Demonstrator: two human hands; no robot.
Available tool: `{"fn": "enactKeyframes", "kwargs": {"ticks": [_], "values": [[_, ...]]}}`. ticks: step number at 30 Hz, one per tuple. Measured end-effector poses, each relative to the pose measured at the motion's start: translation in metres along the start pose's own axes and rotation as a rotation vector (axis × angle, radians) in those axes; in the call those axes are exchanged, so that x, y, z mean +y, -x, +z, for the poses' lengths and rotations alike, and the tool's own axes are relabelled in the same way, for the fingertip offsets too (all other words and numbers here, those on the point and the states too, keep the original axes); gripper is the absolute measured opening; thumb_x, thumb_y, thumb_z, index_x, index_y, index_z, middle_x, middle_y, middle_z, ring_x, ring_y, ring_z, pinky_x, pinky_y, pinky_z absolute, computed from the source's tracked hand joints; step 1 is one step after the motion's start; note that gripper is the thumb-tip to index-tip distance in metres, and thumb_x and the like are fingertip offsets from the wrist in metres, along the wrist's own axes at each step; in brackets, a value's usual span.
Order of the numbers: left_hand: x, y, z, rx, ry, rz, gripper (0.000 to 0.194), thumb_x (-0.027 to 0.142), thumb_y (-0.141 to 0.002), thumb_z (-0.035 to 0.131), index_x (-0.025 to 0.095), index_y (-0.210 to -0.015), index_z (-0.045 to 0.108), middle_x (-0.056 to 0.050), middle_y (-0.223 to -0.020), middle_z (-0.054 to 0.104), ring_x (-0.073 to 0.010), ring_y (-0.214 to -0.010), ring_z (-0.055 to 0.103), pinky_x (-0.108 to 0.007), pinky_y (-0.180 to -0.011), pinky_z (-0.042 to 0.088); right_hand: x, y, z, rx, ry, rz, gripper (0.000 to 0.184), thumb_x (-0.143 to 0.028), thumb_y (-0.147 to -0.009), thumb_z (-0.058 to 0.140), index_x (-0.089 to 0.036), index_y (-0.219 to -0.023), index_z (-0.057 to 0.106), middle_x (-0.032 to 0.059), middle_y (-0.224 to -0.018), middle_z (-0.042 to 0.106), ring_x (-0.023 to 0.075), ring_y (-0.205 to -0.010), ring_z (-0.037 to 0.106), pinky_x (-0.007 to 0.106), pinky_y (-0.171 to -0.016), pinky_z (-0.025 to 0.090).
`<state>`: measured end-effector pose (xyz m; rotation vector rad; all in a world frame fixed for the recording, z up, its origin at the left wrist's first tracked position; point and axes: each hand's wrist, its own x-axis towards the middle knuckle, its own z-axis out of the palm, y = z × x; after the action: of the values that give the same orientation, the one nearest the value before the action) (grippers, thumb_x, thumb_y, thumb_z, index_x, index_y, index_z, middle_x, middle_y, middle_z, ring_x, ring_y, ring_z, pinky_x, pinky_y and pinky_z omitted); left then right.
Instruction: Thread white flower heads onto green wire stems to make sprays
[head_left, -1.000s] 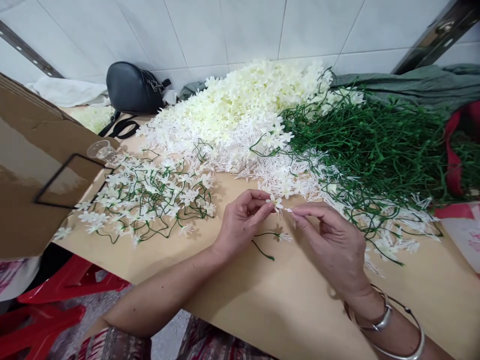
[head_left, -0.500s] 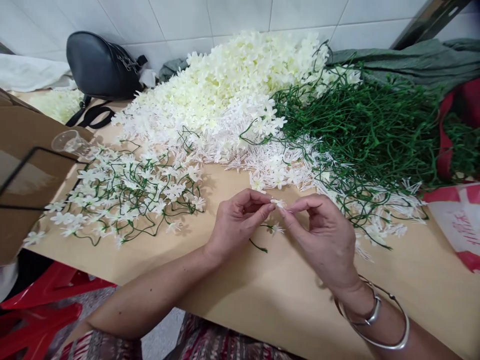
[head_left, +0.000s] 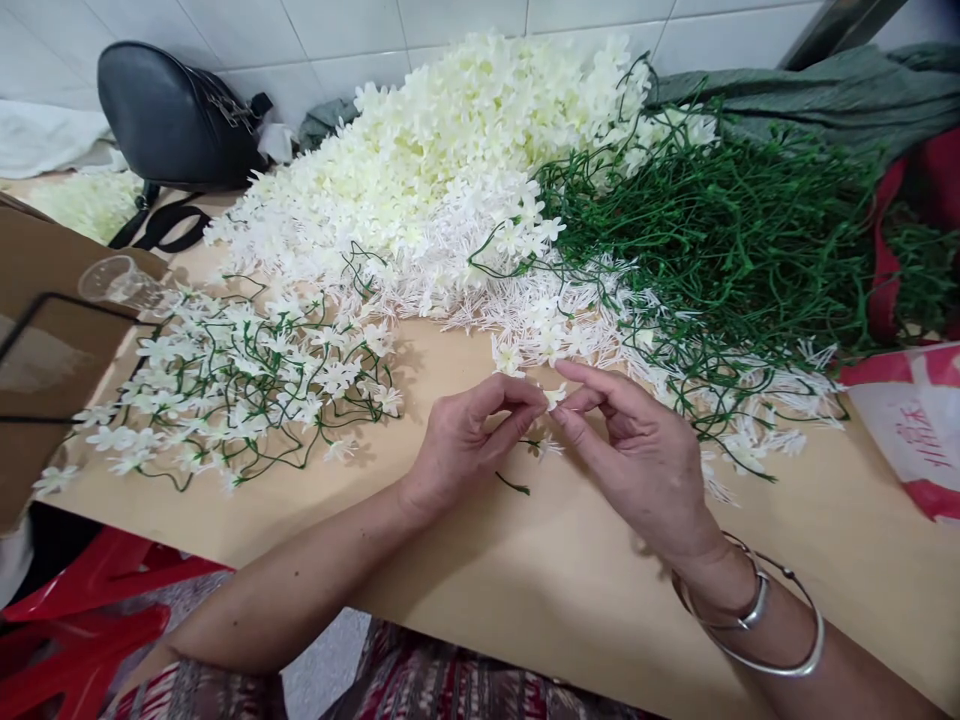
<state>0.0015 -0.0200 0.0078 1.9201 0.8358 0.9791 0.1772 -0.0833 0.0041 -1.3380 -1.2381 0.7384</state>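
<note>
My left hand and my right hand meet over the tan tabletop, both pinching one small white artificial flower at the fingertips. A thin green stem hangs from under my left hand, with another white blossom on it. Behind the hands lies a big heap of loose cream and white flowers. To the right of that heap is a tangle of bare green stems. At the left lie several stems fitted with white flowers.
A black bag sits against the tiled wall at the back left. A cardboard box and a clear plastic cup stand at the left edge. Red plastic stools are below the table. A red and white bag lies at the right.
The hands have come together until the fingertips touch at the flower. The view has tilted down and shifted, so the heaps sit higher and further left in frame.
</note>
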Motion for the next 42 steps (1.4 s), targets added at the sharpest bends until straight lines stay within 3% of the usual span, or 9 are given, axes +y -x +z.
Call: {"fn": "enactKeyframes", "kwargs": {"ticks": [8, 21, 24, 28, 30, 34, 36, 38, 42], "values": [[-0.002, 0.000, 0.002, -0.008, -0.056, 0.101, 0.005, 0.021, -0.102, 0.069, 0.020, -0.105, 0.073, -0.001, -0.094, 0.083, -0.0113, -0.080, 0.080, -0.018, -0.075, 0.063, -0.004, 0.000, -0.001, -0.057, -0.021, -0.012, 0.030, -0.026, -0.097, 0.075, -0.033, -0.126, 0.078, 0.0021, -0.094, 0.073, 0.0223, -0.090, 0.073, 0.048, -0.100, 0.062], [-0.001, 0.001, 0.006, 0.035, 0.087, 0.015, 0.014, 0.023, -0.100, 0.074, 0.019, -0.109, 0.065, -0.004, -0.099, 0.081, -0.0131, -0.091, 0.082, -0.020, -0.082, 0.066, -0.002, -0.003, -0.005, 0.033, 0.047, -0.034, 0.004, -0.025, -0.095, 0.077, -0.028, -0.093, 0.078, 0.0002, -0.086, 0.073, 0.0181, -0.077, 0.065, 0.035, -0.069, 0.051], [-0.002, 0.000, 0.004, 0.022, 0.079, 0.058, 0.018, 0.022, -0.100, 0.075, 0.019, -0.113, 0.063, -0.005, -0.105, 0.081, -0.0129, -0.095, 0.082, -0.022, -0.086, 0.066, 0.000, -0.005, -0.008, 0.044, 0.088, -0.062, 0.008, -0.023, -0.097, 0.075, -0.030, -0.093, 0.077, -0.0008, -0.087, 0.071, 0.0177, -0.077, 0.064, 0.036, -0.069, 0.049], [0.001, -0.004, -0.007, 0.057, -0.057, 0.143, 0.014, 0.021, -0.101, 0.073, 0.018, -0.112, 0.065, -0.006, -0.103, 0.080, -0.0115, -0.087, 0.078, -0.024, -0.085, 0.065, 0.004, -0.010, -0.010, 0.038, 0.008, -0.086, 0.008, -0.022, -0.095, 0.077, -0.030, -0.092, 0.077, 0.0018, -0.103, 0.077, 0.0216, -0.100, 0.072, 0.040, -0.089, 0.056], [0.005, -0.008, -0.018, -0.014, -0.115, 0.224, 0.010, 0.020, -0.101, 0.072, 0.018, -0.109, 0.066, -0.005, -0.099, 0.079, -0.0109, -0.083, 0.075, -0.022, -0.080, 0.063, 0.007, -0.012, -0.010, 0.027, -0.067, -0.037, 0.007, -0.022, -0.094, 0.077, -0.029, -0.092, 0.077, 0.0020, -0.104, 0.080, 0.0217, -0.102, 0.074, 0.040, -0.092, 0.059], [0.012, -0.013, -0.037, -0.376, -0.204, 0.356, 0.005, 0.020, -0.103, 0.070, 0.018, -0.107, 0.068, -0.003, -0.094, 0.079, -0.0115, -0.082, 0.075, -0.022, -0.076, 0.060, 0.010, -0.017, -0.013, 0.056, -0.131, 0.078, 0.006, -0.023, -0.088, 0.081, -0.027, -0.089, 0.076, 0.0015, -0.093, 0.080, 0.0183, -0.082, 0.074, 0.033, -0.072, 0.060], [0.013, -0.013, -0.038, -0.468, -0.249, 0.376, 0.005, 0.022, -0.104, 0.069, 0.018, -0.108, 0.069, -0.004, -0.097, 0.080, -0.0128, -0.083, 0.076, -0.024, -0.078, 0.060, 0.011, -0.019, -0.015, 0.076, -0.164, 0.100, 0.007, -0.023, -0.086, 0.082, -0.026, -0.086, 0.076, 0.0014, -0.089, 0.079, 0.0173, -0.077, 0.072, 0.031, -0.067, 0.058], [0.011, -0.011, -0.033, -0.421, -0.256, 0.376, 0.008, 0.024, -0.105, 0.068, 0.019, -0.111, 0.069, -0.004, -0.098, 0.079, -0.0127, -0.082, 0.075, -0.024, -0.077, 0.060, 0.011, -0.019, -0.016, 0.079, -0.195, 0.110, 0.007, -0.024, -0.085, 0.083, -0.027, -0.086, 0.076, 0.0017, -0.090, 0.079, 0.0172, -0.076, 0.071, 0.030, -0.065, 0.057], [0.004, -0.007, -0.014, -0.114, -0.221, 0.363, 0.016, 0.028, -0.102, 0.073, 0.019, -0.115, 0.068, -0.003, -0.098, 0.077, -0.0101, -0.076, 0.072, -0.021, -0.072, 0.060, 0.007, -0.016, -0.015, 0.054, -0.205, 0.085, 0.008, -0.027, -0.087, 0.084, -0.029, -0.087, 0.076, 0.0017, -0.092, 0.080, 0.0173, -0.078, 0.071, 0.031, -0.067, 0.058]]}}
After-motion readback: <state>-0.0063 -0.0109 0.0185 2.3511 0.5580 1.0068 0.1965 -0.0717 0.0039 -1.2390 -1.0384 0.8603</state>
